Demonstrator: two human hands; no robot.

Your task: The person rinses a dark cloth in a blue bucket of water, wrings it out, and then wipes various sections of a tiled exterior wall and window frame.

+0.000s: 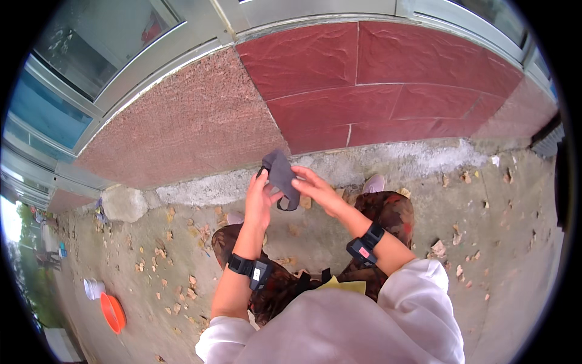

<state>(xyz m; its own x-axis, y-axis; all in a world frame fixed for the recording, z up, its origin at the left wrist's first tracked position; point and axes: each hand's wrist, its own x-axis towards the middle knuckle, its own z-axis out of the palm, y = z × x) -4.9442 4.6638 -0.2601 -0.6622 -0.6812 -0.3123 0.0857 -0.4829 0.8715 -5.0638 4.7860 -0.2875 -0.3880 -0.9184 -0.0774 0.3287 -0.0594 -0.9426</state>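
Observation:
Between my two hands, in front of my knees, is a dark grey piece of cloth point(281, 175) with a black loop at its lower end. My left hand point(260, 195) grips its left edge, the thumb near a black part at the upper left. On the other side, the fingers of my right hand point(316, 186) touch the cloth's right edge; whether they pinch it is hard to tell. A yellow cloth point(343, 285) lies at my lap, partly hidden by my shirt.
A wall with red stone tiles point(313, 63) and rough pink stone point(182, 123) rises ahead, below metal-framed windows. Dry leaves point(438, 249) are scattered over the concrete ground. An orange basin point(112, 313) and a white bucket point(93, 289) stand at the left.

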